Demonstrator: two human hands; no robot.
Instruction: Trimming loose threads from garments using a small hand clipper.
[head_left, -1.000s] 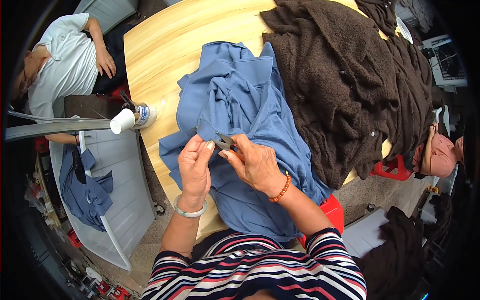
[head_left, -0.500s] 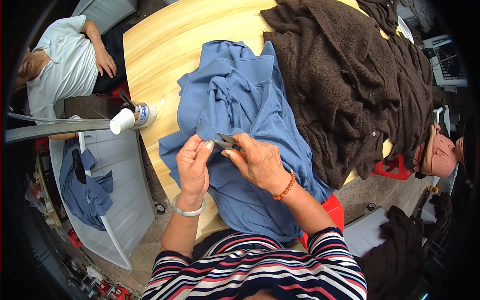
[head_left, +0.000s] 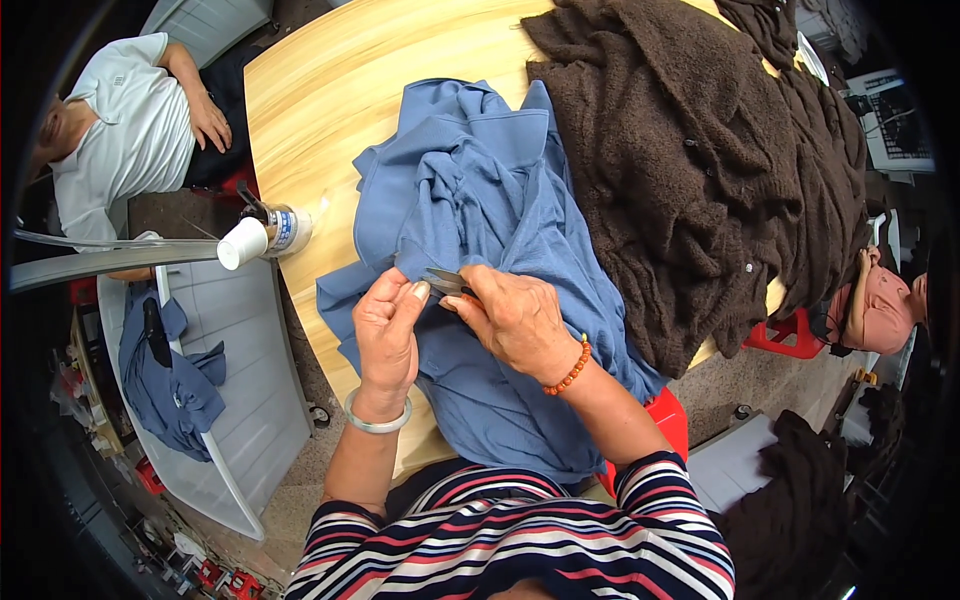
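Note:
A blue garment (head_left: 480, 200) lies crumpled on a round wooden table (head_left: 330, 90) in front of me. My left hand (head_left: 385, 335) pinches a fold of its fabric between thumb and fingers. Close beside it, my right hand (head_left: 515, 320) holds small metal thread snips (head_left: 445, 280), their blades pointing left at the pinched fold. A pale bangle circles my left wrist and an orange bead bracelet my right.
A heap of dark brown knitwear (head_left: 700, 150) covers the table's right side. A spray bottle with a white cap (head_left: 262, 235) stands at the left edge. Another blue garment (head_left: 170, 375) lies on a grey crate. A person in white (head_left: 130, 130) sits far left, another at the right (head_left: 885, 300).
Both hands have stayed at the same fold of the blue garment, with only slight shifts of the fingers and snips.

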